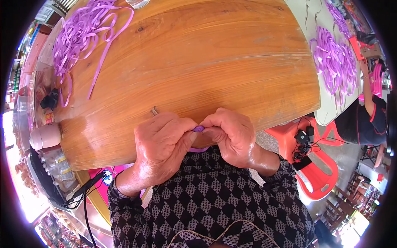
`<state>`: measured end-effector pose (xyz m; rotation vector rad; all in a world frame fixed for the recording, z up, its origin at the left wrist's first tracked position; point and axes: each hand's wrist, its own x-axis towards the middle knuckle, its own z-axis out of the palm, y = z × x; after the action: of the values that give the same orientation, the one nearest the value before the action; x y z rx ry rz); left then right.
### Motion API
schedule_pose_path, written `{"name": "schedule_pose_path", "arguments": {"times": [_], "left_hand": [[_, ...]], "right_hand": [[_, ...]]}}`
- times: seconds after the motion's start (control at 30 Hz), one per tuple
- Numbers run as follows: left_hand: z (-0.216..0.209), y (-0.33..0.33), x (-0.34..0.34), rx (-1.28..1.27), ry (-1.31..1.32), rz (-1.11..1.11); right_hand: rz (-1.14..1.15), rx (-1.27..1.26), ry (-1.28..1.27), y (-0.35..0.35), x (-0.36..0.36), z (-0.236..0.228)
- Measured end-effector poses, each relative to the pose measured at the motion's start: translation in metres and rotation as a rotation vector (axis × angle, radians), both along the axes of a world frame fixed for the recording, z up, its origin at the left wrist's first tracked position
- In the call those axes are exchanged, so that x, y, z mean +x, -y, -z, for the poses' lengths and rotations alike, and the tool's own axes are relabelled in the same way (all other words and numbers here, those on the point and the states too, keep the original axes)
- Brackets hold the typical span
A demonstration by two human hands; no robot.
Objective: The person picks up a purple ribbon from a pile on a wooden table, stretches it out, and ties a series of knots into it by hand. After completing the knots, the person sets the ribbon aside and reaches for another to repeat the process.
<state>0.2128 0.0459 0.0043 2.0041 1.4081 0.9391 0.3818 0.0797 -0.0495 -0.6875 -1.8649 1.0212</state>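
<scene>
Close to my body, at the near edge of the wooden table (pixel 198 74), both hands meet at the fingertips. A small purple knot of ribbon (pixel 199 129) sits between them, and a loop of the same ribbon hangs below my fingers. My left hand (pixel 161 142) pinches the ribbon from the left with thumb and forefinger, the other fingers curled. From the other side my right hand (pixel 233 136) pinches it the same way. Part of the ribbon is hidden inside my fingers.
A tangled heap of purple ribbon (pixel 82 39) lies at the far left. More ribbon bundles (pixel 334 62) rest on the pale table at right. A pink cylindrical object (pixel 44 135) stands at the left edge. A red plastic stool (pixel 318 177) holds black cables; another person (pixel 364 120) is beyond.
</scene>
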Motion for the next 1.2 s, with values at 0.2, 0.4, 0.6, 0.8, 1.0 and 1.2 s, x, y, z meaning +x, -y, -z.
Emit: {"name": "schedule_pose_path", "arguments": {"times": [0.2, 0.4, 0.6, 0.8, 1.0, 1.2], "left_hand": [[-0.007, 0.002, 0.001, 0.026, -0.259, 0.026], [-0.005, 0.000, 0.000, 0.030, -0.229, 0.050], [-0.002, -0.003, 0.000, 0.042, -0.195, 0.018], [-0.004, 0.001, -0.002, -0.391, 0.373, -0.183], [-0.001, -0.001, 0.003, -0.402, 0.592, -0.171], [0.005, 0.004, 0.009, -0.383, 0.653, -0.221]], "right_hand": [[-0.034, 0.123, 0.065, -0.002, -0.002, 0.000], [-0.038, -0.010, -0.047, 0.000, -0.003, 0.004], [-0.015, 0.023, -0.025, -0.001, -0.003, -0.002], [-0.007, -0.517, -0.157, 0.006, -0.002, -0.016], [-0.032, -0.606, -0.284, 0.006, -0.003, -0.017], [0.014, -0.679, -0.295, 0.009, -0.004, -0.015]]}}
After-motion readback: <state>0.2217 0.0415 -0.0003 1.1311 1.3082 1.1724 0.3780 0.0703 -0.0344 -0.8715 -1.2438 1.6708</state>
